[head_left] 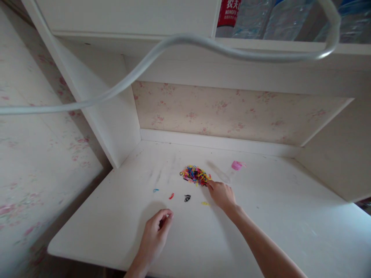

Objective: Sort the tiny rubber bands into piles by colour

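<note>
A heap of tiny multicoloured rubber bands (pixel 195 175) lies on the white desktop. At its right edge my right hand (pixel 222 193) reaches in, fingertips pinched together on bands there; which colour they grip is hard to see. My left hand (pixel 156 227) is held low near the front of the desk, fingers curled toward the thumb, and nothing shows between them. Ahead of it, in a loose row, lie a blue band (pixel 155 190), red bands (pixel 171 196), a small black cluster of bands (pixel 187 198) and yellow bands (pixel 205 203).
Behind my right hand lies a clear plastic container (pixel 222 173), with a pink cap (pixel 237 165) near it. A pale cable (pixel 185 38) crosses the upper view. Bottles (pixel 252 19) fill the shelf above. White side panels and a papered wall enclose the desk (pixel 101 227).
</note>
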Action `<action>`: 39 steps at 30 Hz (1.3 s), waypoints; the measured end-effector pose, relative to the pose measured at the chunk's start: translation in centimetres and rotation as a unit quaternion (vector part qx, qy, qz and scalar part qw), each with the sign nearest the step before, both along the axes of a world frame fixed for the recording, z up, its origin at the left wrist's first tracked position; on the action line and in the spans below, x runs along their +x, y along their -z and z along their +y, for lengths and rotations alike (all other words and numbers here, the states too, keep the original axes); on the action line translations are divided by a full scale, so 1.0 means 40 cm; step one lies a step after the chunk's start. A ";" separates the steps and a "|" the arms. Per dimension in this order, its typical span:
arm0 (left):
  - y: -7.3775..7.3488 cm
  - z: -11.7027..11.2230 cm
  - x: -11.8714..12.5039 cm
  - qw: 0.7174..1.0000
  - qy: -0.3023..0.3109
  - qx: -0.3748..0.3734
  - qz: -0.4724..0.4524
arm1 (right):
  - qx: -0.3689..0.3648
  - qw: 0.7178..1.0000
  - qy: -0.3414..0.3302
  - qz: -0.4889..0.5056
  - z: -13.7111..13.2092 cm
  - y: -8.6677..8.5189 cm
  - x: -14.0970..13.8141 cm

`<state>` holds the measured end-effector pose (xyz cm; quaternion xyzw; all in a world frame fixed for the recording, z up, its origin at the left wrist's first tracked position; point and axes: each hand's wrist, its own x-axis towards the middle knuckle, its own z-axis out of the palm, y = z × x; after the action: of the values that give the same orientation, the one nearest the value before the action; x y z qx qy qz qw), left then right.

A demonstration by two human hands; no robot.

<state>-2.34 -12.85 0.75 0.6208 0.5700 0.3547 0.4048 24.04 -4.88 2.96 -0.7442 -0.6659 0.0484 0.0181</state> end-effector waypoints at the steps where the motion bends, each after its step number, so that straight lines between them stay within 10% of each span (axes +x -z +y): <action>1: 0.000 0.000 0.000 1.000 0.001 0.001 0.001 | 0.001 1.000 0.001 0.004 -0.001 0.000 0.002; 25: -0.005 -0.001 0.006 0.999 0.022 0.028 0.023 | 0.096 0.984 0.037 0.143 -0.005 0.009 0.019; 39: -0.078 0.106 0.121 0.999 -0.010 0.031 -0.018 | 0.134 0.914 -0.012 0.382 -0.099 -0.035 -0.144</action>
<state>2.51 -8.63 3.87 0.6210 0.5575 0.3869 0.3924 18.28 -8.83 4.37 -0.6514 -0.6174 0.2394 0.3703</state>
